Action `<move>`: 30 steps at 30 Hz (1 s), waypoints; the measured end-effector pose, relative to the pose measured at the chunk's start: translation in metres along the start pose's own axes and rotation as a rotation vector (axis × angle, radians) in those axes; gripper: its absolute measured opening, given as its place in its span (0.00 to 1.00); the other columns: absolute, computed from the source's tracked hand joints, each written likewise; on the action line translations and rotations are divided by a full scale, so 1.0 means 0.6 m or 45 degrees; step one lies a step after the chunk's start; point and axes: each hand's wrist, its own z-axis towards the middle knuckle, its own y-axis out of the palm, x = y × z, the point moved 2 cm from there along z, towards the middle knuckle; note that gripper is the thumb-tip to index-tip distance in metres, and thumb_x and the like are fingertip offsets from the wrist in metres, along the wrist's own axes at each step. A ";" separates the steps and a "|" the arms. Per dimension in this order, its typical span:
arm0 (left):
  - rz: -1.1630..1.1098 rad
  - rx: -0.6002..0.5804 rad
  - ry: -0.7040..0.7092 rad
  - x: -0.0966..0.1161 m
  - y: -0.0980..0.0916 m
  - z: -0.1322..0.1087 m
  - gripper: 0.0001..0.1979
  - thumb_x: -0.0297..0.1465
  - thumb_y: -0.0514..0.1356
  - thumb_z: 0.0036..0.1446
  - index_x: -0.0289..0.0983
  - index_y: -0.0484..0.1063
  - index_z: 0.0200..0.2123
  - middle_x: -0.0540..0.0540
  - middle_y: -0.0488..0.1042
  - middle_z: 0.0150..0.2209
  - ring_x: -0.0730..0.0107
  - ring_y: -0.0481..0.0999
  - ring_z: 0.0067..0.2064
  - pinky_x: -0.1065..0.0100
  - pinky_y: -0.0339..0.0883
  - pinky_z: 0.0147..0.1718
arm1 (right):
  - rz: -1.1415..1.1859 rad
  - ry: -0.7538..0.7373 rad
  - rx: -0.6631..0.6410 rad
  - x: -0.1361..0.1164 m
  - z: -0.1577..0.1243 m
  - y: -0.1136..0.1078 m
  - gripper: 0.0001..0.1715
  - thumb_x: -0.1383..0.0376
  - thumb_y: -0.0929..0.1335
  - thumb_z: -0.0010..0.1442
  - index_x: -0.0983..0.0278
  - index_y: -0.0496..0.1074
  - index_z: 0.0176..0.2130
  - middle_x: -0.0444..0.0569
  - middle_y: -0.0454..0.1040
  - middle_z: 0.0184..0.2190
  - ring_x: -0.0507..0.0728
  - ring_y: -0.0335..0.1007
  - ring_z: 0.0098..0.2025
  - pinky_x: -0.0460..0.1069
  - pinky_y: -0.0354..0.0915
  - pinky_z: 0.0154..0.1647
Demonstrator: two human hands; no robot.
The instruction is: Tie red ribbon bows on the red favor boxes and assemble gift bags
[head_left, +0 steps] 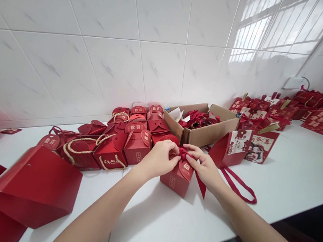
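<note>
A small red gift box with pale printed characters stands tilted on the white table in front of me. On its top sits a dark red ribbon, bunched in a knot or bow, with one tail hanging down the box's right side. My left hand pinches the ribbon from the left, thumb and forefinger together. From the right, my right hand grips the ribbon between thumb and fingers. Part of the knot is hidden behind my fingers. A loop of red ribbon lies on the table right of my right hand.
Several red boxes, some with rope handles, stand in rows behind. A cardboard carton holds red ribbons. Large red boxes are at left, and a red box with a picture card is at right. A tiled wall closes off the back.
</note>
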 end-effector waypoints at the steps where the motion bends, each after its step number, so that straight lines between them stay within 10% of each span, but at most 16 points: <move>1: 0.025 -0.007 -0.007 0.002 -0.001 -0.001 0.05 0.29 0.59 0.51 0.36 0.72 0.26 0.46 0.72 0.29 0.68 0.71 0.31 0.68 0.65 0.32 | 0.010 0.004 -0.006 -0.002 0.000 0.000 0.15 0.56 0.65 0.59 0.60 0.78 0.35 0.53 0.66 0.55 0.61 0.62 0.56 0.59 0.57 0.59; 30: 0.049 -0.131 -0.011 -0.007 -0.022 0.008 0.09 0.26 0.59 0.53 0.38 0.79 0.34 0.48 0.80 0.33 0.68 0.77 0.35 0.70 0.67 0.37 | -0.497 -0.306 -0.180 -0.034 -0.004 -0.038 0.12 0.61 0.64 0.61 0.58 0.75 0.42 0.47 0.75 0.40 0.55 0.69 0.42 0.52 0.64 0.45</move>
